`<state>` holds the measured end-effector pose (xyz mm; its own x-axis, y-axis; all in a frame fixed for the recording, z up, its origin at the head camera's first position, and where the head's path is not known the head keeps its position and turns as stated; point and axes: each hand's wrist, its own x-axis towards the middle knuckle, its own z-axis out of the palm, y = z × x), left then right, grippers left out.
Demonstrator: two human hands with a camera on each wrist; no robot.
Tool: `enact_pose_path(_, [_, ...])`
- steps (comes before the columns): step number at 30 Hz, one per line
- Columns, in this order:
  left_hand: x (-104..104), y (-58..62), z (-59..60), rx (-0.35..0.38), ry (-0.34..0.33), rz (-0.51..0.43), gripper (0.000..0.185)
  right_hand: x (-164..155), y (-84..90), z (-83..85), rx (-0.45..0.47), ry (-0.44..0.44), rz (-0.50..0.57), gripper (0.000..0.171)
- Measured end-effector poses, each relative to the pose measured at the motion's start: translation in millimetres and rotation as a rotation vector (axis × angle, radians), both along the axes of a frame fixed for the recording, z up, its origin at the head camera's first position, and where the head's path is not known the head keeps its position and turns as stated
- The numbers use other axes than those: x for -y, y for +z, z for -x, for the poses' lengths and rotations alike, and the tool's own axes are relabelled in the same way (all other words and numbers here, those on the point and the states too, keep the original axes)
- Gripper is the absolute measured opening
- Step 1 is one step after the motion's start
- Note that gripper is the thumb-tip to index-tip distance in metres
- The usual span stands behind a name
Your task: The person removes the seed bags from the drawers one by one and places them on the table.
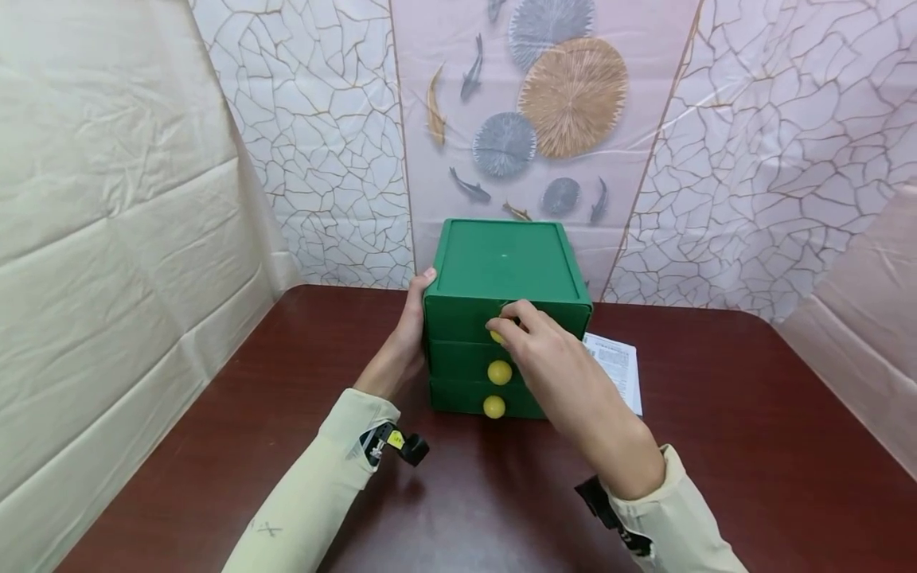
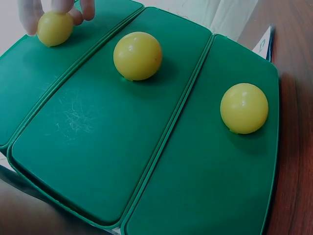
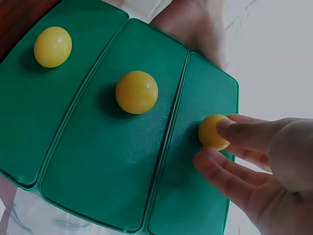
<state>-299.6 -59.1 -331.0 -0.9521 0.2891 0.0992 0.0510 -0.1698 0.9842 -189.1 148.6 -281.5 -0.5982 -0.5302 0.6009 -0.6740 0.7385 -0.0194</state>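
Note:
A green three-drawer box [image 1: 510, 263] stands on the table, each drawer front bearing a round yellow knob. My right hand [image 1: 555, 366] pinches the top yellow knob [image 3: 211, 131] between thumb and fingers, as the right wrist view shows. Against the box's left side lies my left hand [image 1: 410, 325], fingers extended along it toward the top edge. Below the right hand's fingers, the middle knob [image 1: 499, 372] and the bottom knob [image 1: 493, 407] are untouched. All three drawer fronts sit level with one another. The right hand covers part of the top drawer front in the head view.
A printed white paper [image 1: 618, 370] lies on the dark red-brown table [image 1: 723, 414], just right of the box. Behind the table hangs a patterned curtain [image 1: 329, 143], with a pale cloth [image 1: 115, 199] along the left.

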Motion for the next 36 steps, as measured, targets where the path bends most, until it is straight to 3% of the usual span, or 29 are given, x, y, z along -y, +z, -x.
enact_pose_path(8, [0,0.3,-1.1,-0.008,0.016,0.012,0.077,-8,0.7,6.0,-0.016,0.058,0.121,0.025])
enact_pose_path(18, [0,-1.6,-0.8,-0.032,0.02,0.011,0.076,-21,0.5,19.8,-0.192,-0.008,0.278,0.009])
enact_pose_path(23, [0,-3.0,0.8,-0.024,0.035,0.009,0.078,-26,-10.9,35.0,-0.122,-0.031,0.446,0.019])
enact_pose_path(29, [0,-4.1,1.2,-0.025,0.035,0.018,0.078,-33,-28.2,51.9,-0.053,-0.023,0.693,0.044])
enact_pose_path(33, [0,-3.6,0.8,-0.023,0.037,0.016,0.078,-36,-35.3,58.0,-0.016,-0.02,0.792,0.056])
enact_pose_path(36, [0,-3.3,0.5,-0.023,0.04,0.012,0.078,-38,-39.6,61.4,0.063,-0.018,0.845,0.061])
